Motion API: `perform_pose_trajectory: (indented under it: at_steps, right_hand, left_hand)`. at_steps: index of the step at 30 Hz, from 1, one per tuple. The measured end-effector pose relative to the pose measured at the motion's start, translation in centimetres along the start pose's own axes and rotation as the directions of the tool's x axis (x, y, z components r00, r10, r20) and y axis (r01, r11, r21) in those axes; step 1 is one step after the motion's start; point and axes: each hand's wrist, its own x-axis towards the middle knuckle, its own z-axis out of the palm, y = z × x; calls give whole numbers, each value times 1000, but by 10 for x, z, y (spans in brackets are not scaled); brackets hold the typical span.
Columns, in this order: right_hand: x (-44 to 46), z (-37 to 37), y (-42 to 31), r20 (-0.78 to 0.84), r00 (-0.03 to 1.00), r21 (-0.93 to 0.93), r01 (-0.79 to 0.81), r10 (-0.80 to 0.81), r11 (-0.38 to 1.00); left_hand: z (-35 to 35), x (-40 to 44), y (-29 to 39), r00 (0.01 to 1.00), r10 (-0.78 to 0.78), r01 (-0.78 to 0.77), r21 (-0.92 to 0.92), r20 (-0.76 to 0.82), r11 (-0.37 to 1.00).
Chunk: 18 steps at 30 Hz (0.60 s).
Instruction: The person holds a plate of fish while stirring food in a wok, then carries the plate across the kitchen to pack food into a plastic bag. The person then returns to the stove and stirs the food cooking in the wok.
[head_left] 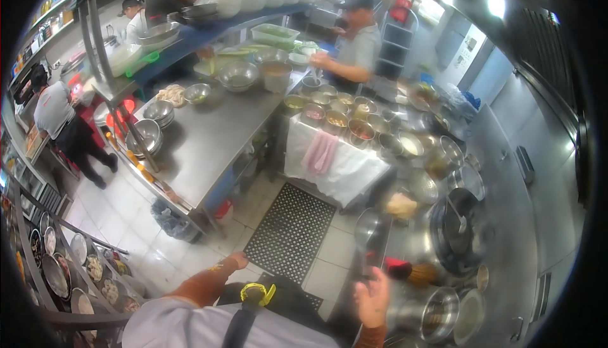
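Note:
My right hand (372,297) is raised at the lower right with its fingers apart, and nothing shows in it. Beside it are a red-handled brush with brown bristles (421,274) and a steel pot (439,315). My left hand (237,261) hangs low over the tiled floor, past a brown sleeve. It is small and foreshortened, so its fingers cannot be made out; no object shows in it. Ahead of that hand lies a black perforated floor mat (291,231). On the right, a ladle (458,214) rests in a dark wok (457,224).
A steel worktable (215,136) with bowls stands left of the mat. Ahead, a cloth-covered table (320,180) holds several steel containers and a pink towel (321,151). A co-worker (360,41) stands behind it; another person (60,117) is far left. A rack (82,234) with bowls fills the lower left.

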Motion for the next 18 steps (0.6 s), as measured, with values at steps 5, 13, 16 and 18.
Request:
perform_pose_trajectory:
  at_steps: [5, 13, 16, 18]
  right_hand:
    - [44, 3, -7, -19, 1000, 5, -7, 7, 1000]
    - [142, 57, -15, -26, 999, -26, 42, -43, 999]
    - [185, 93, -26, -57, 998, -68, 31, -35, 997]
    - [214, 123, -36, -80, 996, -87, 35, -42, 996]
  left_hand:
    - [-28, -2, 21, 1000, 2, -1, -111, 5, 994]
    - [-35, 109, -66, 960, -204, 147, 278, 191, 949]
    - [-71, 163, -52, 954, -195, 138, 246, 227, 959]
    - [-113, 206, -36, 975, -96, 47, 240, 200, 970]
